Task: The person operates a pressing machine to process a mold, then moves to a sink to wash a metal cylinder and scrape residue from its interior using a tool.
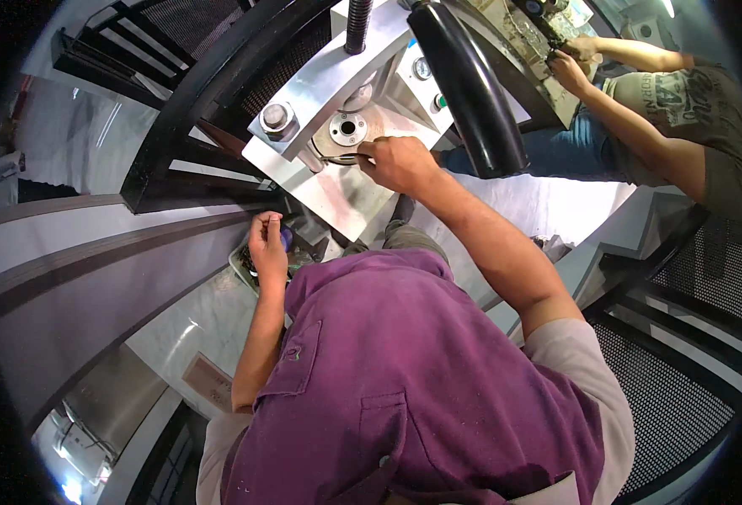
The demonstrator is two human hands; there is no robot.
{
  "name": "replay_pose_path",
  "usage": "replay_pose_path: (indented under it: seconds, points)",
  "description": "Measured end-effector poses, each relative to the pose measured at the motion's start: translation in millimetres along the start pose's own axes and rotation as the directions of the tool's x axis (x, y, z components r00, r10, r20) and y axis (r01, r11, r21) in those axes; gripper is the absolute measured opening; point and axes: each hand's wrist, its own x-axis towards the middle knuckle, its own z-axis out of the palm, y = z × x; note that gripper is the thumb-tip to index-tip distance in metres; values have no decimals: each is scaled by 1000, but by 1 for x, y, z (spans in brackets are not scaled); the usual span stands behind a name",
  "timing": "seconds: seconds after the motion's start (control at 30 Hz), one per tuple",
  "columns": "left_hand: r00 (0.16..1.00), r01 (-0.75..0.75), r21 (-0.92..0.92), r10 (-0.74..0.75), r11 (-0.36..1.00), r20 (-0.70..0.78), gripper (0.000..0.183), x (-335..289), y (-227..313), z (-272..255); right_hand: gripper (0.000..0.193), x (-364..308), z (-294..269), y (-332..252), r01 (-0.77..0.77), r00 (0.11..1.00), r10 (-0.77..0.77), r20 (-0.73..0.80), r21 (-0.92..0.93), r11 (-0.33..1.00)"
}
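My right hand (400, 164) is closed on slim metal tweezers (337, 158), whose tips point left over the white base of a metal press. Just beyond the tweezers lies a round steel die (348, 129) with a dark hole in its centre. My left hand (267, 244) hangs lower, left of the press, its fingertips pressed together. Whatever they may hold is too small to make out. Below that hand, a green basket (242, 268) with small mixed items is partly hidden by my wrist and clothing. A purple round thing (286, 239) shows beside the fingers.
A thick metal crossplate with a large bolt (277, 119) overhangs the die. A black cylinder (468, 88) juts out on the right, near a gauge (421, 68) and a green button (440, 102). Black frames stand around. A co-worker (666, 109) works at another machine, upper right.
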Motion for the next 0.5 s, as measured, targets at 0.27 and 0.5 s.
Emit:
replay_pose_path:
  seconds: [0.27,0.5]
  points:
    - [996,18,67,-24,998,85,16,-12,17,13,24,-24,-8,2,-250,949,232,212,59,966]
    - [871,53,-198,52,979,488,63,-37,60,26,26,-52,2,-66,-588,808,345,478,612,530]
